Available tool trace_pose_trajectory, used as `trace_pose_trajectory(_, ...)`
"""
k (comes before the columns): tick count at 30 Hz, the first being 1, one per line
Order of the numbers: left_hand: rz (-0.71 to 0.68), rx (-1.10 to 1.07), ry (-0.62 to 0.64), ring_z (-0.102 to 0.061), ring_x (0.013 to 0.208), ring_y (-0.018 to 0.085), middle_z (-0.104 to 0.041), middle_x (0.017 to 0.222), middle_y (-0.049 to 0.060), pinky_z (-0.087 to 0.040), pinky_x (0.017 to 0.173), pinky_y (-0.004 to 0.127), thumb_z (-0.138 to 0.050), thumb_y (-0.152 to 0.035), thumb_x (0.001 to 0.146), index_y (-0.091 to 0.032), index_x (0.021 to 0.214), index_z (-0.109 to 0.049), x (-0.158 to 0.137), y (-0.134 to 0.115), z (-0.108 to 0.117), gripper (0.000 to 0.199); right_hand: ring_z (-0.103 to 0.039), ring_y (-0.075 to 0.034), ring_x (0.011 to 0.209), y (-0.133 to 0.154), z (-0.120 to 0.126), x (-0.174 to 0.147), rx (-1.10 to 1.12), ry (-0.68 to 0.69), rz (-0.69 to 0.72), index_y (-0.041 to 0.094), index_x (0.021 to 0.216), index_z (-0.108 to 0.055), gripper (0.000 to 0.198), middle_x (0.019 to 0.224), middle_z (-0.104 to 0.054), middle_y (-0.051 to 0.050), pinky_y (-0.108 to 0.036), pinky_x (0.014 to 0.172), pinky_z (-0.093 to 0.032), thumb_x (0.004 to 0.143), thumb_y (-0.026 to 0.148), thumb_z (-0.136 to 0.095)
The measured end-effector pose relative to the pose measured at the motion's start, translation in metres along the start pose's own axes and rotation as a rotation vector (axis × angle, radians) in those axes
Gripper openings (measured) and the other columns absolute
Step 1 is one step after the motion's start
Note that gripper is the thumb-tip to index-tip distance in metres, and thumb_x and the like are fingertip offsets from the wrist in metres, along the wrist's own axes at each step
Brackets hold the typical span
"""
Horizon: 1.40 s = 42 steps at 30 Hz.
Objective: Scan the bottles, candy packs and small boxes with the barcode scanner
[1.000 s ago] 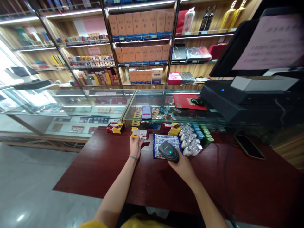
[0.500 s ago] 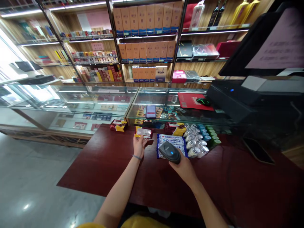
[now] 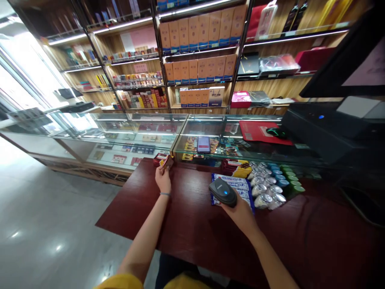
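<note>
My left hand [image 3: 163, 181] is closed on a dark red chocolate bar [image 3: 167, 162], held tilted up on its edge. It is right beside a stack of chocolate bars [image 3: 157, 159] at the counter's back left; whether they touch I cannot tell. A black barcode scanner [image 3: 223, 192] with a lit blue light is gripped in my right hand [image 3: 240, 212]. The scanner hangs over a row of blue-and-white snack packets [image 3: 247, 192]. Behind those packets lies another stack of red and yellow chocolate bars [image 3: 237, 167].
Several silver-topped cans [image 3: 263, 200], blue cans [image 3: 280, 178] and green cans [image 3: 296, 182] stand right of the packets on the dark red counter [image 3: 186, 216]. Behind is a glass display case [image 3: 144, 138] with a small screen [image 3: 203, 144]. A dark cash register [image 3: 327, 132] looms at right.
My left hand has carried the chocolate bar left to the stack, turning it from flat to upright. My right hand still holds the scanner over the packets. The view has shifted left.
</note>
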<state>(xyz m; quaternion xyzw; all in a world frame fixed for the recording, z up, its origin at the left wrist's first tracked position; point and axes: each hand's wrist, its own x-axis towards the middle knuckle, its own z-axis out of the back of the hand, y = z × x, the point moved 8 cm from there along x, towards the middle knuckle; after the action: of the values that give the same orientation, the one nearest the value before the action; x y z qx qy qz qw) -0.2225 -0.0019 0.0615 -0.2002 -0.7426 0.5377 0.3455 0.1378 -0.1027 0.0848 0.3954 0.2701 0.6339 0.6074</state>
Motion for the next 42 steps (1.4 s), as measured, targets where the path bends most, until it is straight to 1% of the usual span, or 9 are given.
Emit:
trace_pose_trajectory(3, -0.269, 0.333, 0.156, -0.067, 0.104, 0.02, -0.073, 0.105, 0.005, -0.051, 0.097, 0.037, -0.057, -0.029, 0.089, -0.022, 0.1, -0.066, 0.034, -0.02, 0.012, 0.016, -0.072, -0.031, 0.099, 0.003, -0.007, 0.003, -0.01, 0.02, -0.003, 0.023, 0.123, -0.056, 0.047, 0.099, -0.076, -0.008, -0.038, 0.081, -0.053, 0.078, 0.04, -0.06)
trace_pose_trajectory(6, -0.52, 0.606, 0.378, -0.063, 0.117, 0.023, -0.071, 0.117, 0.007, -0.045, 0.108, 0.042, -0.051, -0.02, 0.091, -0.023, 0.103, -0.069, 0.051, -0.029, 0.005, 0.021, -0.071, -0.032, 0.1, 0.002, -0.015, 0.007, -0.013, 0.045, -0.019, 0.023, 0.122, -0.056, 0.047, 0.098, -0.076, -0.009, -0.04, 0.081, -0.053, 0.078, 0.04, -0.059)
trace_pose_trajectory(11, -0.711, 0.898, 0.62, -0.06, 0.122, 0.024, -0.071, 0.119, 0.009, -0.042, 0.111, 0.043, -0.048, -0.019, 0.095, -0.023, 0.103, -0.071, 0.059, -0.017, -0.013, 0.025, -0.07, -0.033, 0.106, -0.006, -0.025, 0.013, -0.024, 0.084, -0.03, 0.024, 0.123, -0.056, 0.05, 0.098, -0.077, -0.008, -0.039, 0.082, -0.053, 0.076, 0.039, -0.061)
trace_pose_trajectory(15, -0.727, 0.934, 0.74, -0.059, 0.123, 0.023, -0.069, 0.122, 0.009, -0.043, 0.111, 0.04, -0.048, -0.022, 0.097, -0.024, 0.112, -0.069, 0.062, -0.006, -0.021, 0.026, -0.071, -0.032, 0.103, -0.009, -0.026, 0.014, -0.026, 0.034, -0.024, 0.023, 0.128, -0.053, 0.053, 0.099, -0.076, -0.009, -0.04, 0.083, -0.053, 0.077, 0.04, -0.059)
trace_pose_trajectory(19, -0.667, 0.888, 0.774, -0.058, 0.125, 0.022, -0.069, 0.123, 0.007, -0.04, 0.114, 0.04, -0.054, -0.023, 0.094, -0.027, 0.117, -0.068, 0.07, 0.002, -0.021, 0.027, -0.071, -0.032, 0.101, -0.008, -0.027, 0.013, -0.026, 0.014, -0.026, 0.023, 0.127, -0.053, 0.054, 0.101, -0.076, -0.01, -0.042, 0.086, -0.052, 0.077, 0.042, -0.059)
trace_pose_trajectory(26, -0.587, 0.77, 0.695, -0.063, 0.117, 0.023, -0.07, 0.116, 0.008, -0.042, 0.113, 0.04, -0.065, -0.025, 0.087, -0.031, 0.108, -0.073, 0.081, 0.009, -0.025, 0.024, -0.069, -0.034, 0.108, -0.005, -0.029, 0.014, -0.053, 0.018, -0.029, 0.025, 0.117, -0.058, 0.041, 0.092, -0.076, -0.008, -0.043, 0.089, -0.051, 0.079, 0.04, -0.058)
trace_pose_trajectory(34, -0.594, 0.761, 0.698, -0.063, 0.115, 0.023, -0.07, 0.11, 0.008, -0.043, 0.111, 0.038, -0.062, -0.027, 0.089, -0.03, 0.102, -0.073, 0.079, 0.006, -0.026, 0.017, -0.071, -0.033, 0.1, -0.002, -0.021, 0.011, -0.051, 0.005, -0.045, 0.023, 0.126, -0.054, 0.052, 0.097, -0.076, -0.008, -0.041, 0.081, -0.053, 0.078, 0.041, -0.058)
trace_pose_trajectory(38, -0.613, 0.803, 0.712, -0.061, 0.117, 0.024, -0.07, 0.113, 0.009, -0.043, 0.11, 0.041, -0.061, -0.025, 0.088, -0.027, 0.104, -0.07, 0.077, 0.006, -0.028, 0.018, -0.071, -0.033, 0.103, -0.004, -0.013, 0.01, -0.034, 0.018, -0.051, 0.022, 0.126, -0.054, 0.05, 0.1, -0.076, -0.009, -0.042, 0.084, -0.053, 0.079, 0.04, -0.059)
trace_pose_trajectory(42, -0.655, 0.875, 0.713, -0.059, 0.121, 0.029, -0.068, 0.12, 0.011, -0.041, 0.11, 0.049, -0.062, -0.024, 0.086, -0.025, 0.12, -0.063, 0.073, 0.004, -0.029, 0.034, -0.07, -0.032, 0.104, -0.008, 0.003, 0.006, 0.006, 0.019, -0.069, 0.022, 0.12, -0.057, 0.046, 0.099, -0.076, -0.009, -0.041, 0.087, -0.053, 0.078, 0.04, -0.062)
